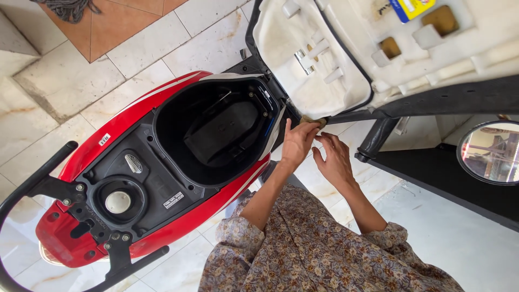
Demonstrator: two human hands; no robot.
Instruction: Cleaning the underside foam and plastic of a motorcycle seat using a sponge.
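Note:
A red scooter [135,105] stands with its seat [324,59] lifted, showing the white underside. Below it lies the open black storage compartment [216,130]. My left hand [297,145] reaches to the seat hinge at the compartment's right end, its fingers closed on a small tan pad or cloth [314,121] pressed against the seat's black edge. My right hand [332,161] hovers just to the right of the left one, fingers spread and slightly curled, holding nothing that I can see. Both arms wear floral sleeves.
A silver fuel cap [118,201] sits in the black panel behind the compartment. A black grab rail [38,178] wraps the scooter's tail. A round mirror [491,152] shows at the right edge, above a black mat [432,173]. The floor is pale marble tile [65,81].

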